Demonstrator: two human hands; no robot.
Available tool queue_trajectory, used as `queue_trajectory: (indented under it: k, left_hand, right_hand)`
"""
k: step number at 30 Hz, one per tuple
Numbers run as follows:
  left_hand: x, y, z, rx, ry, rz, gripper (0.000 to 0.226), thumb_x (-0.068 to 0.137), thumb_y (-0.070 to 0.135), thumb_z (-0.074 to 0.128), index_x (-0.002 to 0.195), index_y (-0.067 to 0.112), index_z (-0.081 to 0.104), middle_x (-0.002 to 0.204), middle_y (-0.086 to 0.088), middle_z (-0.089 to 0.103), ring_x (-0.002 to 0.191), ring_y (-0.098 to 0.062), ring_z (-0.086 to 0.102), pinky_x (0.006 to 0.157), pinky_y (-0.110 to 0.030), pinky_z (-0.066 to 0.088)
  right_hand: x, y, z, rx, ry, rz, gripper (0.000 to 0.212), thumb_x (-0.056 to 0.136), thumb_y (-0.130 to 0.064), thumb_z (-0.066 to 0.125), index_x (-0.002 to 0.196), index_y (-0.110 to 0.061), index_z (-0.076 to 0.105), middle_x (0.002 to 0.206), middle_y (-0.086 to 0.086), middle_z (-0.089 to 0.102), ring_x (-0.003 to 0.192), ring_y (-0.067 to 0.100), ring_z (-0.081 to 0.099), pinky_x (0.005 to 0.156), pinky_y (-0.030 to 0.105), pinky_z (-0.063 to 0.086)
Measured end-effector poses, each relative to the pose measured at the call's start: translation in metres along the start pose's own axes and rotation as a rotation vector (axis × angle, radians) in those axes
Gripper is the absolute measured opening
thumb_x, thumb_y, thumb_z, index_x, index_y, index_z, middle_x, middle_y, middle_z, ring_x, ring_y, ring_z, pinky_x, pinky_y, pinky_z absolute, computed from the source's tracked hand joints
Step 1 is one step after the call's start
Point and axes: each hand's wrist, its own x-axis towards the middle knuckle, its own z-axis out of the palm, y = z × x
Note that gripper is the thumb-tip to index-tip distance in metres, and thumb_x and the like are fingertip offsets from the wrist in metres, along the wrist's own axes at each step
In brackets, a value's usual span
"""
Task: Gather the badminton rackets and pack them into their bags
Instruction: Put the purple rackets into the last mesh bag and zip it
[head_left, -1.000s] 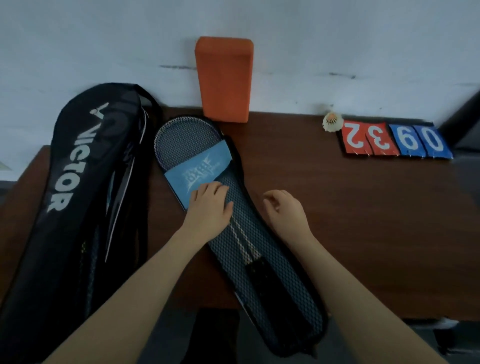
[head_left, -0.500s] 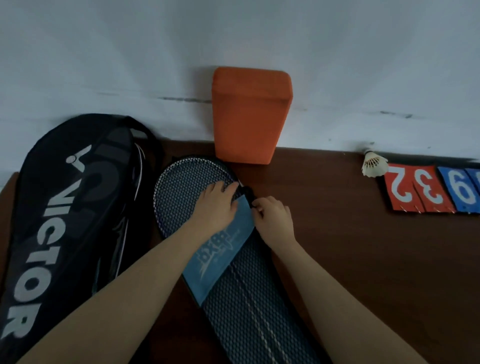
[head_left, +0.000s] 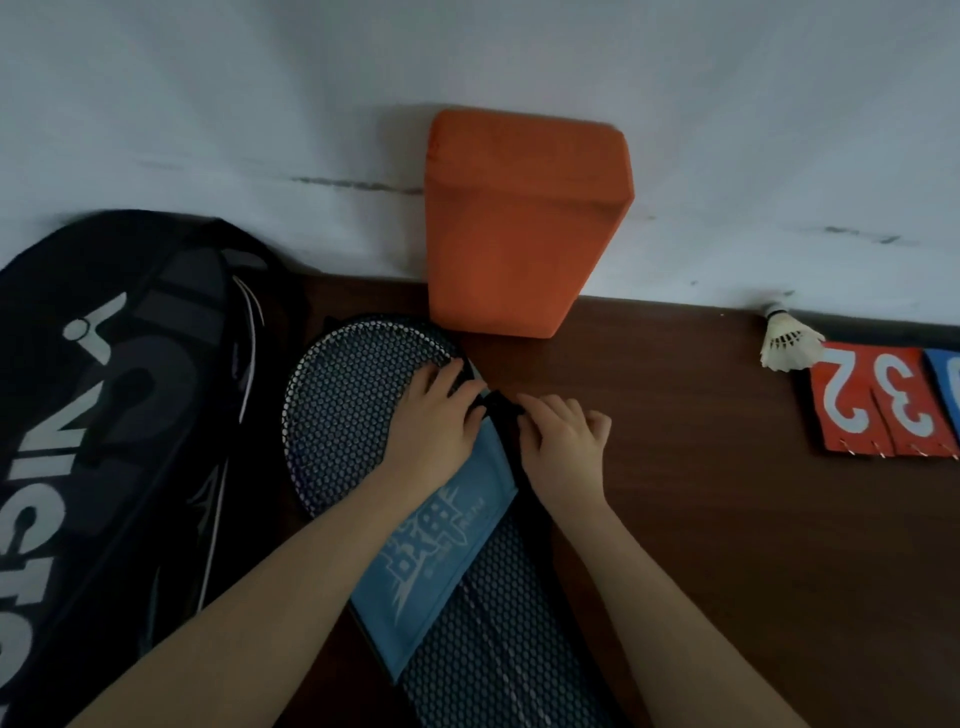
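Note:
A mesh racket bag (head_left: 483, 654) with a blue label band (head_left: 436, 545) lies diagonally on the brown table (head_left: 727, 519). A racket head (head_left: 343, 415) pokes out of its open upper end. My left hand (head_left: 434, 421) rests on the racket head at the bag's mouth, fingers on the bag's edge. My right hand (head_left: 563, 441) is curled at the bag's black right edge and seems to pinch it. A large black racket bag (head_left: 104, 441) with white lettering lies to the left.
An orange block (head_left: 519, 223) leans against the white wall just behind the racket head. A white shuttlecock (head_left: 787, 343) and red and blue number cards (head_left: 878, 400) lie at the table's back right.
Both hands moved from the bag's middle up to its mouth by the racket head. The view moved closer and tilted toward the wall. In the last half second the hands barely shifted.

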Motion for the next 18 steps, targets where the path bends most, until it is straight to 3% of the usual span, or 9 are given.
queue_trajectory:
  k: [4,9,14,18]
  left_hand:
    - [0.002,-0.001,0.002,-0.040,0.062,-0.007,0.038,0.087,0.035,0.040,0.100,0.013,0.068,0.115,-0.012,0.062,0.099,-0.037,0.054,0.083,-0.042,0.048]
    - [0.012,-0.004,-0.003,-0.012,0.147,0.069,0.030,0.087,0.033,0.045,0.088,0.016,0.070,0.097,-0.005,0.065,0.081,-0.027,0.052,0.076,-0.029,0.037]
    - [0.011,-0.008,0.003,-0.047,0.144,0.040,0.030,0.087,0.034,0.046,0.093,0.016,0.070,0.103,-0.005,0.065,0.088,-0.031,0.055,0.076,-0.034,0.045]
    - [0.008,-0.009,0.007,-0.094,0.132,0.016,0.033,0.085,0.034,0.044,0.095,0.016,0.070,0.109,-0.006,0.066,0.096,-0.032,0.054,0.079,-0.036,0.048]
  right_hand:
    - [0.003,0.003,0.002,0.082,-0.009,-0.037,0.026,0.081,-0.016,0.062,0.107,-0.019,0.066,0.090,-0.007,0.067,0.084,0.016,0.057,0.077,0.026,0.014]
    - [0.002,0.002,0.005,0.216,-0.046,0.009,0.014,0.087,-0.017,0.060,0.099,-0.025,0.062,0.101,-0.014,0.064,0.095,0.009,0.053,0.077,0.025,0.013]
    - [0.017,0.000,0.007,0.212,-0.094,0.018,0.020,0.088,-0.029,0.061,0.108,-0.030,0.063,0.114,-0.017,0.059,0.101,0.005,0.039,0.074,0.025,0.013]
    - [0.020,0.001,0.009,0.218,-0.138,0.067,0.027,0.086,-0.038,0.062,0.111,-0.030,0.065,0.114,-0.006,0.047,0.099,0.009,0.029,0.082,0.026,0.013]
